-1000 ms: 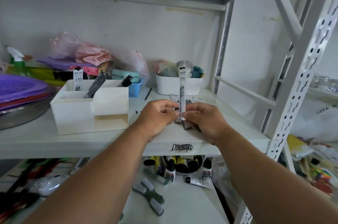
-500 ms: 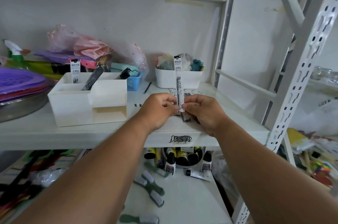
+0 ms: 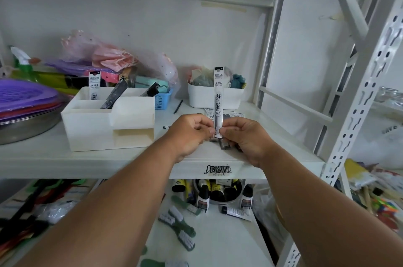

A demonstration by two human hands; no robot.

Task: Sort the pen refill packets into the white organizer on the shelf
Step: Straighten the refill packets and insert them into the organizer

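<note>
One pen refill packet point(image 3: 218, 96) stands upright over the shelf point(image 3: 65, 157), its lower end pinched between the left hand point(image 3: 192, 132) at 9 o'clock and the right hand point(image 3: 244, 138) at 3 o'clock, fingers of both curled onto it. Beneath the two hands lie more packets point(image 3: 224, 143), perhaps three or four, mostly hidden. At 9 o'clock, well apart, the one white organizer point(image 3: 104, 127) holds one light packet point(image 3: 94, 87) upright and two dark packets point(image 3: 114, 96) leaning.
</note>
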